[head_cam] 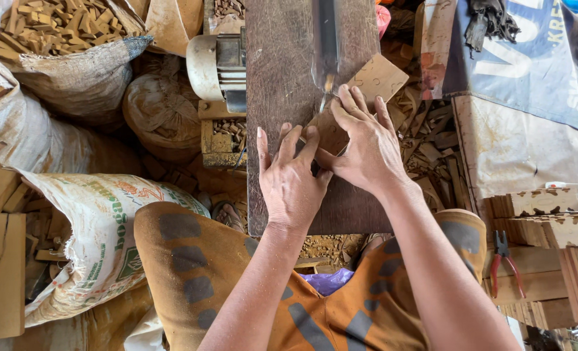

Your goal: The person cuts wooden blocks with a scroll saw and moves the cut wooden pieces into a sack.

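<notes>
Orange cloth with grey blotches [198,273] covers the person's knees at the bottom of the view, and both bare forearms reach up from there to a dark, worn wooden table [282,71]. The left hand [290,182] lies flat on the table, palm down, its fingers spread and their tips pressing the near edge of a thin wooden board [367,84]. The right hand [367,146] lies just beside it, thumb touching the left hand, fingers fanned and pressing down on the same board; neither hand pinches anything. The board is pale brown, lies flat on the table and juts over its right edge, with puzzle-like lines cut into its far part. A narrow saw blade [326,45] comes down to the board right by the right fingertips. To the left of the table sits an electric motor [217,65], grey and cream. Sacks [100,227] stand further left, one printed white one near the knee and another at the top left filled with small wood offcuts [54,23]. On the right, stacks of cut boards [542,214] rise beside red-handled pliers [507,263], and a blue tarp [536,58] lies beyond them.
</notes>
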